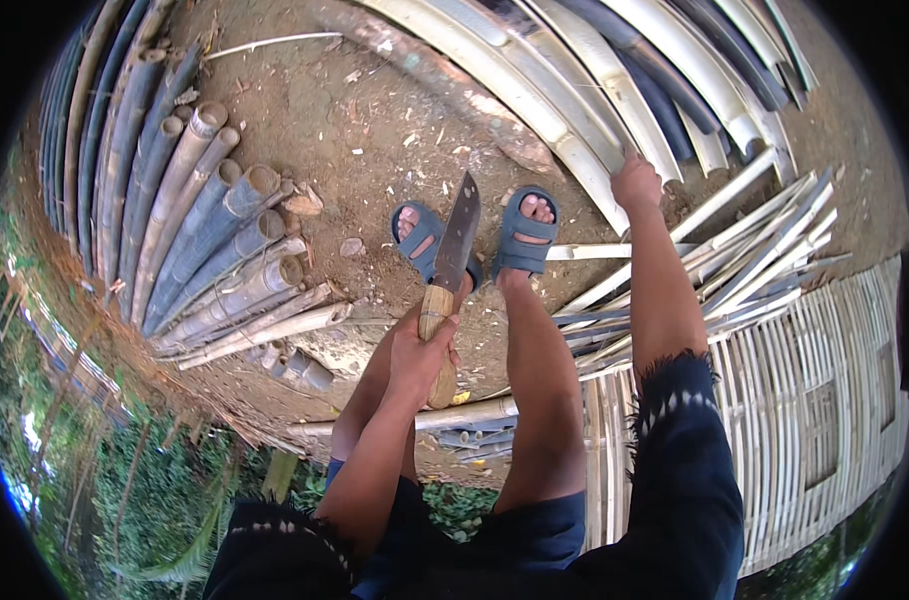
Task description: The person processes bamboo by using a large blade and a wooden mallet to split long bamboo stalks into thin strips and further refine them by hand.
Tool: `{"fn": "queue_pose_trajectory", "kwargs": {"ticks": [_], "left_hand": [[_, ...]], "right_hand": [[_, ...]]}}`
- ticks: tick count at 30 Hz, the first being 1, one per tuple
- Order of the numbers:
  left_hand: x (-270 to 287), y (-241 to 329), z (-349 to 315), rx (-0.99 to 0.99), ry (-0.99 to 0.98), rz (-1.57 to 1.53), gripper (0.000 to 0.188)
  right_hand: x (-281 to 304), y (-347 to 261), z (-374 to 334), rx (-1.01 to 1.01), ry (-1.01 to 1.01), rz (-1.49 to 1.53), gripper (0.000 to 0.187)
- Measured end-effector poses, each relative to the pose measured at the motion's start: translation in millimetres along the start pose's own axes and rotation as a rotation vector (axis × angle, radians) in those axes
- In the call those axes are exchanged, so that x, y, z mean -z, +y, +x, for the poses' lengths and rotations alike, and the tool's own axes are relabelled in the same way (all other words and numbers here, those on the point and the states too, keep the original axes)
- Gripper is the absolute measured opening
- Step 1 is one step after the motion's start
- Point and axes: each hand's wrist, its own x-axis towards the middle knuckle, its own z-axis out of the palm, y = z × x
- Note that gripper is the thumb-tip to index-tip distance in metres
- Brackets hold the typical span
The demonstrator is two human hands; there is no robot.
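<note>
In my left hand [422, 350] is a machete, its wooden handle [436, 312] wrapped by my closed fingers. The dark, broad blade [460, 232] points away from me, above the ground between my feet. My right hand [637, 184] reaches forward to the right and is closed at the near end of a split bamboo length [585, 110]. The fingertips on its underside are hidden. Pale inner faces of several other split bamboo halves [615, 75] show around that hand, lying side by side.
Whole bamboo poles [200, 200] are stacked at the left, cut ends toward me. A log [455, 90] lies on the dirt ahead. Thin bamboo strips [745, 250] pile at the right, beside a slatted bamboo panel [765, 410]. My sandalled feet [528, 225] stand near the blade.
</note>
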Motion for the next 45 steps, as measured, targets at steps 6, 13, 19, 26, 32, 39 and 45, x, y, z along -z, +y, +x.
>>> {"fn": "queue_pose_trajectory", "kwargs": {"ticks": [6, 13, 19, 26, 32, 39, 45], "left_hand": [[36.0, -6.7, -15.3, -0.208, 0.005, -0.037, 0.021], [122.1, 4.2, -168.9, -0.303, 0.087, -0.242, 0.025], [233.2, 31.0, -371.6, -0.521, 0.196, -0.281, 0.033], [280.5, 15.1, -513.1, -0.647, 0.416, -0.336, 0.034], [258.7, -12.6, -541.2, -0.644, 0.457, -0.377, 0.036], [253.3, 6.8, -504.5, -0.805, 0.793, -0.043, 0.045], [261.5, 25.8, -500.9, -0.777, 0.915, -0.046, 0.044]], "right_hand": [[11.0, -3.7, -28.9, 0.254, -0.152, -0.111, 0.036], [163.4, -79.9, -306.3, 0.458, -0.677, 0.485, 0.048], [286.5, -162.1, -521.1, 0.113, -0.957, 0.946, 0.037], [336.0, -198.5, -599.1, 0.178, -1.106, 1.079, 0.032], [335.7, -265.7, -572.2, 0.283, -0.962, 1.085, 0.024], [347.1, -336.1, -585.9, 0.259, -1.079, 1.16, 0.022], [360.4, -354.0, -577.1, 0.415, -0.85, 1.21, 0.042]]}}
